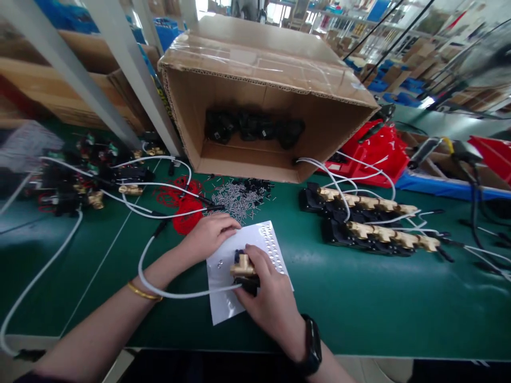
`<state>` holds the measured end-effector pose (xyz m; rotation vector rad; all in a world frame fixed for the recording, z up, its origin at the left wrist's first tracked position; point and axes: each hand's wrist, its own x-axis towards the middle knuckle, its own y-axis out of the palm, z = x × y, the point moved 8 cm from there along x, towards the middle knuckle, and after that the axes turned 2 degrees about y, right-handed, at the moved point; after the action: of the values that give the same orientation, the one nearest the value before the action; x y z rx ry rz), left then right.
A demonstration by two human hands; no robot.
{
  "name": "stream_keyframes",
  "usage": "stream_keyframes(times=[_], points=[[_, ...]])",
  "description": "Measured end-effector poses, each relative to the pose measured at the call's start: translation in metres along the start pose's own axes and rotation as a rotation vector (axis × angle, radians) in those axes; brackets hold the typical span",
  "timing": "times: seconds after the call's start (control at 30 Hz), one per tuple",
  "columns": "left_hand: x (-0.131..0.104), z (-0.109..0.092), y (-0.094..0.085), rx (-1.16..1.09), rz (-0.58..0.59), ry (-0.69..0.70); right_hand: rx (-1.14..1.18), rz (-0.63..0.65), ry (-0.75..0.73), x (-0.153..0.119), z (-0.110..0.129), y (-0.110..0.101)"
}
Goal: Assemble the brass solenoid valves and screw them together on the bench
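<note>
My right hand (275, 300) is closed around a brass valve (244, 266) with a black body, held over a white sheet (223, 308). A white cable (183, 295) runs from the black body toward the left, passing over my left wrist. My left hand (211, 234) rests at the sheet's upper left edge with its fingers curled together; what they hold, if anything, is hidden. Rows of small shiny round dots (273, 250) line the sheet's right side. Just beyond my left fingers lies a pile of small metal pins (237, 199).
Red rings (187, 218) lie left of the pins. An open cardboard box (247, 167) holding dark wrapped parts stands behind. Two rows of brass valve units (375, 231) with white cables lie right; more valve units (96, 199) crowd the left. Red bins (383, 154) stand at back right.
</note>
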<state>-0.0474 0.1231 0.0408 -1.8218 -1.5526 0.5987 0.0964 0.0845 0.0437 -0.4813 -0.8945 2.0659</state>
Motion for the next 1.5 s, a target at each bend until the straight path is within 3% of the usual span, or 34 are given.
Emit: stream_keyframes(times=[0.1,0.2,0.3,0.4,0.53,0.63,0.73,0.83,1.07,1.13,1.23,1.33,1.5], points=[[0.02,-0.014,0.027,0.031,0.226,0.144,-0.017,0.031,-0.006,-0.016,-0.008,0.003],[0.028,-0.027,0.05,0.045,0.359,0.268,-0.035,0.061,-0.009,-0.028,-0.013,0.005],[0.034,-0.033,0.066,-0.005,0.381,0.34,-0.04,0.071,-0.016,-0.031,-0.014,0.003],[0.035,-0.031,0.071,-0.064,0.33,0.316,-0.032,0.065,-0.022,-0.029,-0.013,0.001],[0.017,-0.023,0.053,-0.114,0.124,0.126,-0.027,0.042,0.002,-0.028,-0.014,-0.001],[-0.012,-0.009,0.039,-0.363,-0.081,-0.159,-0.024,0.026,0.014,-0.028,-0.016,0.0],[-0.042,0.006,0.047,-0.68,-0.202,-0.454,-0.021,0.018,0.022,-0.028,-0.018,0.001],[-0.052,0.005,0.059,-0.755,-0.219,-0.519,-0.026,0.002,0.028,-0.028,-0.019,-0.001],[-0.04,-0.009,0.059,-0.653,-0.158,-0.358,0.072,-0.046,0.052,-0.036,-0.022,-0.001],[-0.038,-0.013,0.056,-0.547,-0.14,-0.283,0.167,-0.122,0.077,-0.042,-0.03,-0.011],[-0.036,-0.017,0.054,-0.45,-0.111,-0.203,0.272,-0.214,0.225,-0.054,-0.054,-0.03],[-0.035,-0.021,0.055,-0.384,-0.07,-0.12,0.326,-0.116,0.349,-0.06,-0.075,-0.034],[-0.039,-0.036,0.054,-0.132,-0.075,0.165,0.3,0.103,0.182,-0.052,-0.067,-0.016]])
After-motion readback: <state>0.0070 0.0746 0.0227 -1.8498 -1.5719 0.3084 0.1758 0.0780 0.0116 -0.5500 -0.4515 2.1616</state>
